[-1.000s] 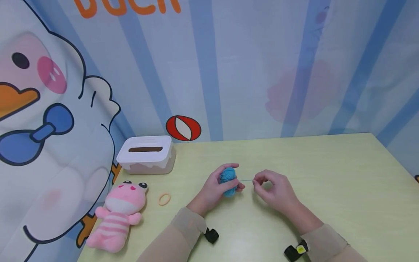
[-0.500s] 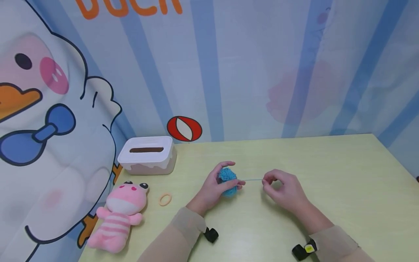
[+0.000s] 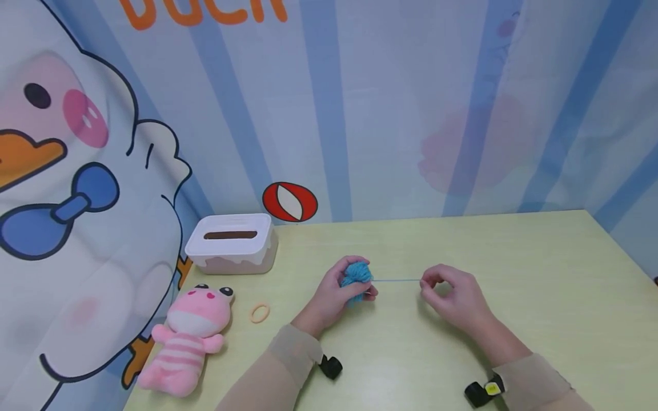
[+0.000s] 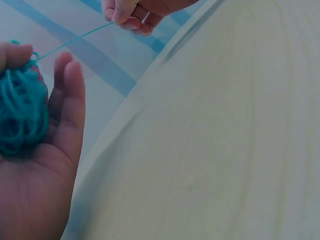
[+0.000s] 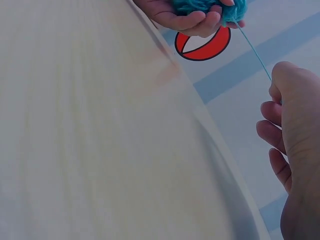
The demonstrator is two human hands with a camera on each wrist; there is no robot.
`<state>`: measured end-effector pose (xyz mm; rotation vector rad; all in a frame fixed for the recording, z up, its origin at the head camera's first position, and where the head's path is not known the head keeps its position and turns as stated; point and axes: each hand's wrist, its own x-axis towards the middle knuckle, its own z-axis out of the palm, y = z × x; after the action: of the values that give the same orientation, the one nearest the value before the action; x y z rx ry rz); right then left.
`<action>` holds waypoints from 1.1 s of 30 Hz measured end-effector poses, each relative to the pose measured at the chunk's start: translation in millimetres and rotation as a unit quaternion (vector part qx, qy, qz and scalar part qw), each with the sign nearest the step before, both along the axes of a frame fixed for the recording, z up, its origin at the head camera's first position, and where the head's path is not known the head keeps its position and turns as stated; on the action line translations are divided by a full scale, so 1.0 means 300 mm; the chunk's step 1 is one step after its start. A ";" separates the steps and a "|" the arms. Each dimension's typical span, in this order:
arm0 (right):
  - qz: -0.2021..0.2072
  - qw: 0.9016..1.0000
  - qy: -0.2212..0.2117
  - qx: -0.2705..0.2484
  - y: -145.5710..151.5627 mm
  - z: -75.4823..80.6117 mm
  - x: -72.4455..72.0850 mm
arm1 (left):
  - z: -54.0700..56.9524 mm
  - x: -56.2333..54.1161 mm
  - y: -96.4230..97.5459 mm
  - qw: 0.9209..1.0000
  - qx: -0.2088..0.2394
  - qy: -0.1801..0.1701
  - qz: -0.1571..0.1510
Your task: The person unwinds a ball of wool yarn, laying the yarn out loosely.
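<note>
One yarn ball [image 3: 356,273] sits above the table [image 3: 545,274] between thumb and fingers of the left hand [image 3: 331,298], its straight strand [image 3: 396,280] pinched by the right hand [image 3: 460,298]; a light hold and level pull should feed it cleanly.

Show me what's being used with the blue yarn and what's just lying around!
Being used: blue yarn ball, held by the left hand; yarn strand, pinched by the right hand.

Just lying around: pink plush toy; tan ring; white-lidded box.

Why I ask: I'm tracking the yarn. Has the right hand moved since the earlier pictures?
Yes: in the head view, the right hand moved rightward, farther from the tissue box.
</note>
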<state>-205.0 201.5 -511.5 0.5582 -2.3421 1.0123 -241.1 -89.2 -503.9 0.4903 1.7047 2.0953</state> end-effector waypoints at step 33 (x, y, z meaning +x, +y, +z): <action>-0.042 0.999 -0.014 -0.014 0.094 0.003 0.006 | -0.004 -0.014 -0.021 0.999 -0.002 -0.024 0.029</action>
<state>-203.3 229.7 -510.7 0.4341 -2.3516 1.0174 -245.2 -95.4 -505.0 0.3910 1.7149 2.1255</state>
